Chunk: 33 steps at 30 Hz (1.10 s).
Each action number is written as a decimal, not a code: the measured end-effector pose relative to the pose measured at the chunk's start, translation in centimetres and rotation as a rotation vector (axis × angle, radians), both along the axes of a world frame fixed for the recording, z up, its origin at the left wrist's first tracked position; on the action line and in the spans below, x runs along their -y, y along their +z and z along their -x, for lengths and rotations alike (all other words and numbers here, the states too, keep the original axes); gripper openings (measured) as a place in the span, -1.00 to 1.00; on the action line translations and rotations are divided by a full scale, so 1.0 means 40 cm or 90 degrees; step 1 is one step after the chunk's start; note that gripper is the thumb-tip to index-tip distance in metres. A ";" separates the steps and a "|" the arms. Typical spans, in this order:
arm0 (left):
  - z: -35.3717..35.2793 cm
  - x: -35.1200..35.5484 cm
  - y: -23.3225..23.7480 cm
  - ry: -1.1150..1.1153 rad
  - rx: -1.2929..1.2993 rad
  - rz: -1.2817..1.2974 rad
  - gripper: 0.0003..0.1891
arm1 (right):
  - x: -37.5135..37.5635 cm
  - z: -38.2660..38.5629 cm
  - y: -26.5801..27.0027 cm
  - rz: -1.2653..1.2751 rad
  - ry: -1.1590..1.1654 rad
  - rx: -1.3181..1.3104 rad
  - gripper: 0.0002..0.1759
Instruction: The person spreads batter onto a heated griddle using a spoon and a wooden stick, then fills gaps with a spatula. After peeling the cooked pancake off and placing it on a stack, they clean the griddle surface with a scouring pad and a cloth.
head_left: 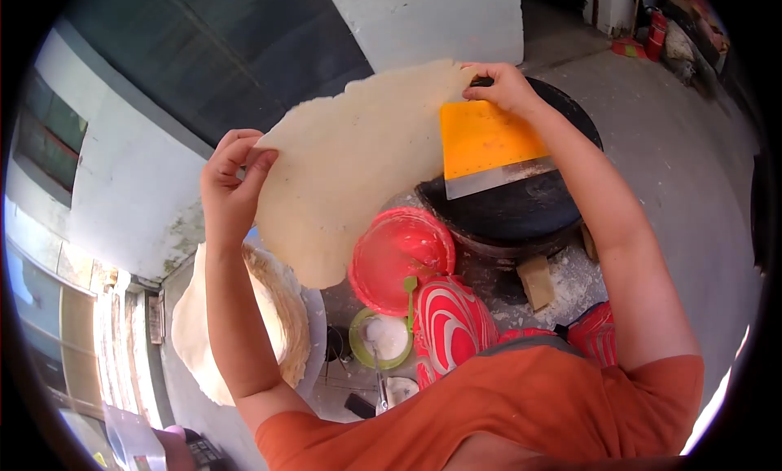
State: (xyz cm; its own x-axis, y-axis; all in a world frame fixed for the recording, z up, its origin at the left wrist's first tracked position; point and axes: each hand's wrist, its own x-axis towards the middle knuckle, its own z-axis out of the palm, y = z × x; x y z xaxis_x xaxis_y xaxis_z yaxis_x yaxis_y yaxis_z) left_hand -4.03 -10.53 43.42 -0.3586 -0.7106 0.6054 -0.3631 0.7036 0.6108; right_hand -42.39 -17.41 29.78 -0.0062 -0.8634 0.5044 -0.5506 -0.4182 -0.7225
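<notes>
A large, thin, pale flatbread [350, 161] hangs stretched between my two hands in the air. My left hand [232, 178] pinches its left edge between thumb and fingers. At the upper right edge, my right hand [503, 86] is closed on the sheet and also keeps hold of an orange scraper [489, 137] with a metal blade, which hangs below the palm. Under the scraper lies a round black griddle [521, 206]. A thick stack of similar flatbreads [199, 332] sits at the lower left, partly hidden by my left arm.
A red basin [403, 226] stands beside the griddle. Near my knee are a green bowl [355, 334] with white contents and a green brush [410, 284]. White powder [574, 283] is scattered on the floor. A fire extinguisher [656, 35] stands far right; a wall [138, 178] rises left.
</notes>
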 end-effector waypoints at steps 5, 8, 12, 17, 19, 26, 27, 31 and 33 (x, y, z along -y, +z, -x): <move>-0.236 0.125 -0.063 0.229 0.015 -0.001 -0.88 | 0.039 -0.173 0.093 -0.071 0.092 -0.001 -0.84; -0.355 0.200 -0.060 0.315 -0.057 -0.034 -0.88 | 0.010 -0.305 0.246 0.119 0.028 -0.115 -0.82; -0.486 0.107 0.056 0.334 -0.292 0.036 -0.87 | -0.098 -0.490 0.440 0.292 0.043 -0.091 -0.86; -0.634 -0.281 0.064 0.464 -0.310 0.315 -0.84 | -0.210 -0.719 0.427 0.515 0.229 0.060 -0.90; -0.672 -0.430 -0.014 0.534 -0.304 0.349 -0.80 | -0.183 -0.821 0.326 0.471 0.348 0.100 -0.82; -0.838 -0.688 -0.474 0.683 -0.057 0.155 -0.76 | -0.242 -0.928 0.048 0.167 0.383 -0.065 -0.56; -0.845 -0.697 -0.529 0.718 -0.039 0.081 -0.76 | -0.245 -0.909 0.035 0.118 0.368 -0.087 -0.54; -0.875 -0.708 -0.620 0.787 0.059 -0.104 -0.80 | -0.218 -0.793 0.000 0.010 0.298 -0.105 -0.48; -0.884 -0.702 -0.617 0.775 0.152 -0.109 -0.82 | -0.200 -0.713 -0.015 -0.031 0.234 -0.128 -0.47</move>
State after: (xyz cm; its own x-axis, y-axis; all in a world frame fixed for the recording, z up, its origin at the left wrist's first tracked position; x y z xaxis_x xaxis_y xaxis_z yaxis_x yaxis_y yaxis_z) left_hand 31.34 17.55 18.73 0.4979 -0.7204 0.4828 -0.8353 -0.2486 0.4905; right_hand -13.86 -9.43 29.16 0.4008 -0.8128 0.4226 -0.5037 -0.5809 -0.6395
